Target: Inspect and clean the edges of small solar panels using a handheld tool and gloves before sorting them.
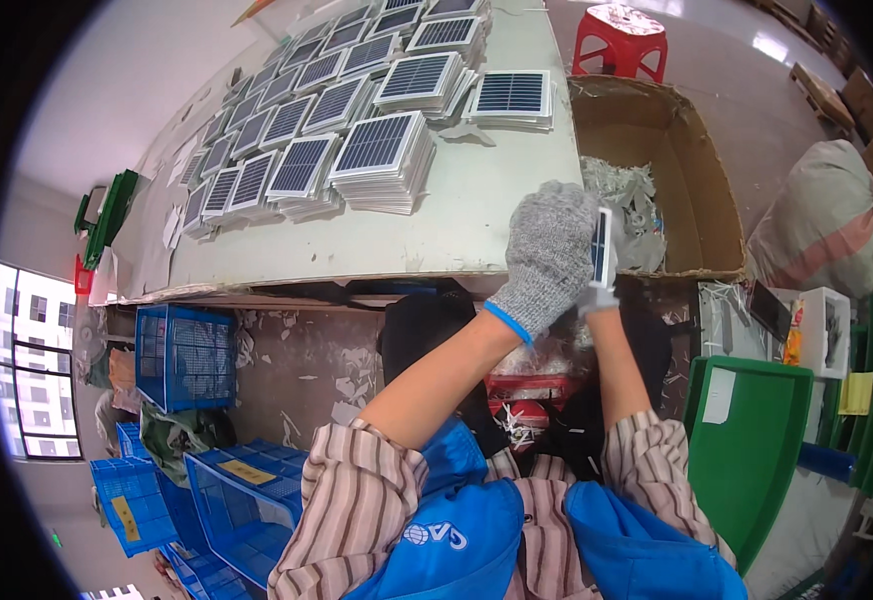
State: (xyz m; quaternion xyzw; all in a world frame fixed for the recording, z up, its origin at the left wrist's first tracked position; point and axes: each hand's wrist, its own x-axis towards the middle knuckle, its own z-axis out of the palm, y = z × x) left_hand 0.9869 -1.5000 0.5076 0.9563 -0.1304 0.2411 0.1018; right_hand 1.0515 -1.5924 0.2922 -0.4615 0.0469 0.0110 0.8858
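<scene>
A small solar panel (603, 248) with a white edge stands tilted nearly on end at the table's right edge, beside the cardboard box. My left hand (549, 245), in a grey knitted glove with a blue cuff, is closed on the panel's left side. Just below the panel is my right hand (599, 297), of which only a bit of grey glove shows. Its fingers are hidden, so whether it grips the panel or something else cannot be seen. Stacks of similar panels (382, 160) cover the far left of the white table (467, 235).
A cardboard box (702, 190) with white scraps adjoins the table's right edge. Behind it stands a red stool (620, 45). A green tray (752, 450) lies at right, near a stuffed sack (827, 220). Blue crates (185, 355) stand at left; paper strips litter the floor.
</scene>
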